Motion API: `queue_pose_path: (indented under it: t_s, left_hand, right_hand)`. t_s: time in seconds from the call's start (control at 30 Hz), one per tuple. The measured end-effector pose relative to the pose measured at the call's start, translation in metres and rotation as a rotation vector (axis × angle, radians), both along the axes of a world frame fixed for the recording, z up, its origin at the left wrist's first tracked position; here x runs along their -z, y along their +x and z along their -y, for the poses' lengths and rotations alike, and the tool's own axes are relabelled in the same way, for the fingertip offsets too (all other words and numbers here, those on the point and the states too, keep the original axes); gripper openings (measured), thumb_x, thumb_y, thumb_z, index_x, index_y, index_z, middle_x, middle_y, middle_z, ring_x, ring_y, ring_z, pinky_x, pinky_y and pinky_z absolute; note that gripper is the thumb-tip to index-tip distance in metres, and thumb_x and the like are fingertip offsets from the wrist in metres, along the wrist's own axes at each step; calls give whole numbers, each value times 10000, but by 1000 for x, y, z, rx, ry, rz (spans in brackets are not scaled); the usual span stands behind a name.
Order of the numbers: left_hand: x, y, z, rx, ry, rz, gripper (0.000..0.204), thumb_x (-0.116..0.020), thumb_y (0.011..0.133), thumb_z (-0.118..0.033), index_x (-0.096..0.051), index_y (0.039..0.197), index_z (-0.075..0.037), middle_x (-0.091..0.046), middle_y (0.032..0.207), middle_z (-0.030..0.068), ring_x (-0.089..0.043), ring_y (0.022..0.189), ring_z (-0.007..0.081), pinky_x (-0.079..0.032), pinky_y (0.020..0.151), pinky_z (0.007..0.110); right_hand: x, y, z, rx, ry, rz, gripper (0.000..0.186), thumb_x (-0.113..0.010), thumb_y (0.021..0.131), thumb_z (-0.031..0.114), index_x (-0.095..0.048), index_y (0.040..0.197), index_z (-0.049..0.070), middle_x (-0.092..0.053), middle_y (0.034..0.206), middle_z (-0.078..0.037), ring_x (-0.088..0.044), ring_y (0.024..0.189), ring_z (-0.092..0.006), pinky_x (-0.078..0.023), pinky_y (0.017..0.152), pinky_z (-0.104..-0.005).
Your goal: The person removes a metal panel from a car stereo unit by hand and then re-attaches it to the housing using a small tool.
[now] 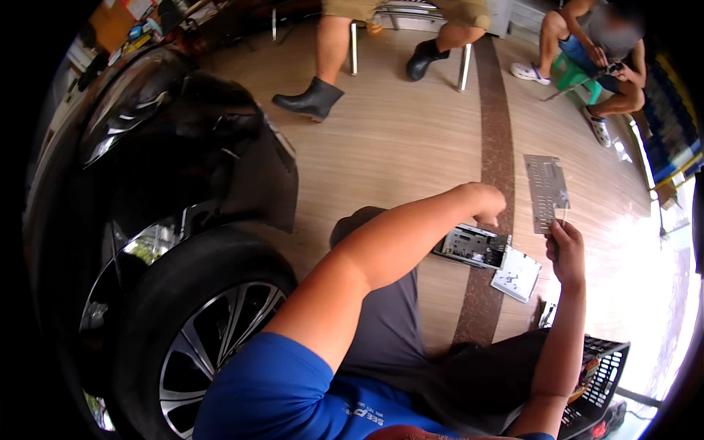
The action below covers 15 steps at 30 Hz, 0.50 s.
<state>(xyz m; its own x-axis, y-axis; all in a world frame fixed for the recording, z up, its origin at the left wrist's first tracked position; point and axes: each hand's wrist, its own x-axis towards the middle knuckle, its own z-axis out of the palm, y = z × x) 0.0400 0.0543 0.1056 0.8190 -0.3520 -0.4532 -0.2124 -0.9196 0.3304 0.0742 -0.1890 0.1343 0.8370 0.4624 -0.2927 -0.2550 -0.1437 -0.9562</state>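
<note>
My right hand (566, 253) is closed on the lower end of a flat grey perforated metal plate (545, 187), which stands up above the fist. A thin pale rod (565, 213) also shows at these fingers; its kind is unclear. Out in front, my left hand (485, 204) is curled shut just above an opened metal case (473, 246) on the floor. Whatever its fingers hold, if anything, is hidden. Inside the case, dark and pale parts show. Against the case's right end lies a white panel (517, 276) with small dark specks on it.
A black car with its wheel (213, 345) takes up the left side. At lower right stands a black plastic crate (605, 374). One person in black boots (312, 97) sits ahead; another sits on a green stool (576, 77) at far right.
</note>
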Motion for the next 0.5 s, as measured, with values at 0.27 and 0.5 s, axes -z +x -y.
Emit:
queue_pose_path:
  t_s: [0.27, 0.5]
  left_hand:
    - [-3, -11, -2, -125, -99, 81, 470, -651, 882, -342, -581, 1265, -79, -641, 1179, 165, -595, 1112, 330, -486, 916, 436]
    - [12, 11, 2, -72, -152, 58, 526, -677, 858, -352, -572, 1277, -52, -614, 1219, 205, -575, 1140, 366, -466, 956, 434]
  right_hand:
    - [10, -2, 9, -21, 27, -34, 181, -571, 964, 206, -599, 930, 30, -552, 745, 3, -459, 548, -55, -348, 451, -194]
    - [11, 10, 21, 3, -103, 141, 250, -577, 940, 228, -599, 792, 27, -500, 612, 10, -458, 529, -77, -351, 477, -228]
